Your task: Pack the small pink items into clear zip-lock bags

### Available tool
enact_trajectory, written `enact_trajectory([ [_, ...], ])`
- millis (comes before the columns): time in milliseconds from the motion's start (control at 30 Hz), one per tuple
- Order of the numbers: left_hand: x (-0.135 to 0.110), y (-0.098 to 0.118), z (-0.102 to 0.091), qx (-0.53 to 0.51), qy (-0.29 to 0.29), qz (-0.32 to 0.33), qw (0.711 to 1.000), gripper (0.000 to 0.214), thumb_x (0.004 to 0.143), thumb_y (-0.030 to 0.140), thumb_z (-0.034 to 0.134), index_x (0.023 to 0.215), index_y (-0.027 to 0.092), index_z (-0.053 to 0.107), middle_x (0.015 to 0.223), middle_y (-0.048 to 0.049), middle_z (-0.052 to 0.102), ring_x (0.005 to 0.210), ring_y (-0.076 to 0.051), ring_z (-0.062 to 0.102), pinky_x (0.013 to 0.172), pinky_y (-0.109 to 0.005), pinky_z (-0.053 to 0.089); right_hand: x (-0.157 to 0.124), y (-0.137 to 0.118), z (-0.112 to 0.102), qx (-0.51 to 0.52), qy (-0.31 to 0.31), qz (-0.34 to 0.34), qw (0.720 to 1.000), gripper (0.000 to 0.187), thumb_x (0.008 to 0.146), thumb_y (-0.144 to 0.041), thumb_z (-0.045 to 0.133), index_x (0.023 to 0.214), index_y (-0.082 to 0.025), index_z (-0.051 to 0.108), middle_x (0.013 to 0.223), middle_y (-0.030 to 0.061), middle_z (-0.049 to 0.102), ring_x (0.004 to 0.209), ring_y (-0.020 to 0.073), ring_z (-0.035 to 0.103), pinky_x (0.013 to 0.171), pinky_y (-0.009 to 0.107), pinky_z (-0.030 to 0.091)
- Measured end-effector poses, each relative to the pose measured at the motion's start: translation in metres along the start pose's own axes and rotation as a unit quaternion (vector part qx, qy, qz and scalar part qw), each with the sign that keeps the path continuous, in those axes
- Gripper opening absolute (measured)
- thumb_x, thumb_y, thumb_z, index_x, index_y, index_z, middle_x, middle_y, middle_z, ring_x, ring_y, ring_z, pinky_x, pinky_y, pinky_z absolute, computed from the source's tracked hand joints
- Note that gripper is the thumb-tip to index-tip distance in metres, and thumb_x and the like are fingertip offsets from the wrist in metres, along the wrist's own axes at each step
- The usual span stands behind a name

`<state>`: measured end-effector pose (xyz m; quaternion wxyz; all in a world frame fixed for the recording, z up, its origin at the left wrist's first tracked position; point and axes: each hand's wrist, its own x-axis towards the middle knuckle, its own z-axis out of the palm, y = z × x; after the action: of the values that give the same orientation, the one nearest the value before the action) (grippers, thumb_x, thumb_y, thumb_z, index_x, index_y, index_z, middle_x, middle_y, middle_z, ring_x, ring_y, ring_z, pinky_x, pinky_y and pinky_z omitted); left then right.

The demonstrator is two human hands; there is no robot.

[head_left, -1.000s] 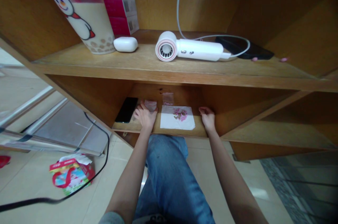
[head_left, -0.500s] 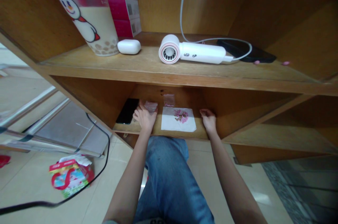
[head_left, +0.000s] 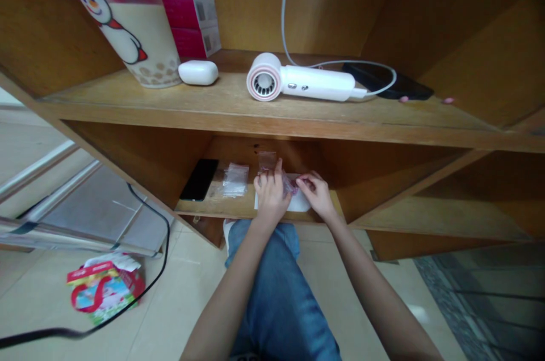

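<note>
Both my hands work together over a white paper sheet (head_left: 300,205) on the lower wooden shelf (head_left: 213,210). My right hand (head_left: 314,195) pinches a pink cluster of small pieces (head_left: 290,184) at the paper's top edge. My left hand (head_left: 270,196) stands against the cluster's left side and hides much of the sheet. Just above its raised finger lies a small clear plastic bag (head_left: 267,160). A larger clear plastic bag (head_left: 235,179) lies to the left of my left hand, beyond reach of its fingers. Further left rests a black phone (head_left: 199,179).
The upper shelf (head_left: 238,103) overhangs my hands, bearing a white hair dryer (head_left: 298,80), a white earbud case (head_left: 198,72), a snowman-print cup (head_left: 136,32), pink boxes (head_left: 183,3) and a black tablet (head_left: 387,83). A colourful bag (head_left: 104,287) lies on the tiled floor.
My hands have moved in from either side of the paper and met over the pink cluster. The larger plastic bag is now uncovered, and the view has shifted slightly.
</note>
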<state>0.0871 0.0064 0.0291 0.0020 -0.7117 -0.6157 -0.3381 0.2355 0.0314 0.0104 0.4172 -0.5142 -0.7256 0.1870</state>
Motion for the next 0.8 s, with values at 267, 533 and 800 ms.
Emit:
enact_trajectory([
  [267, -0.012, 0.009, 0.007, -0.037, -0.041, -0.029, 0.998, 0.069, 0.072, 0.022, 0.052, 0.135, 0.016, 0.025, 0.107, -0.0123, 0.055, 0.099, -0.026, 0.045, 0.083, -0.038, 0.034, -0.002, -0.003, 0.015, 0.013, -0.078, -0.019, 0.997, 0.019, 0.077, -0.036, 0.054, 0.076, -0.02, 0.064, 0.076, 0.0031, 0.055, 0.067, 0.0153, 0.05, 0.062, 0.027, 0.039],
  [533, -0.023, -0.012, 0.02, -0.106, 0.004, 0.001, 0.994, 0.063, 0.072, 0.022, 0.055, 0.13, 0.012, 0.031, 0.115, -0.0143, 0.05, 0.103, -0.027, 0.045, 0.089, -0.04, 0.035, -0.005, 0.004, 0.029, 0.081, -0.07, 0.025, 0.994, 0.027, 0.078, -0.042, 0.052, 0.069, -0.019, 0.063, 0.06, 0.0004, 0.051, 0.055, 0.0135, 0.043, 0.052, 0.025, 0.033],
  [800, -0.031, -0.032, 0.024, -0.102, 0.008, -0.02, 0.995, 0.069, 0.068, 0.019, 0.061, 0.129, 0.013, 0.029, 0.122, -0.0139, 0.048, 0.104, -0.027, 0.045, 0.089, -0.042, 0.038, -0.007, 0.009, 0.037, 0.14, -0.101, 0.044, 0.984, 0.026, 0.076, -0.042, 0.054, 0.071, -0.018, 0.063, 0.063, 0.0006, 0.053, 0.056, 0.0123, 0.044, 0.05, 0.023, 0.033],
])
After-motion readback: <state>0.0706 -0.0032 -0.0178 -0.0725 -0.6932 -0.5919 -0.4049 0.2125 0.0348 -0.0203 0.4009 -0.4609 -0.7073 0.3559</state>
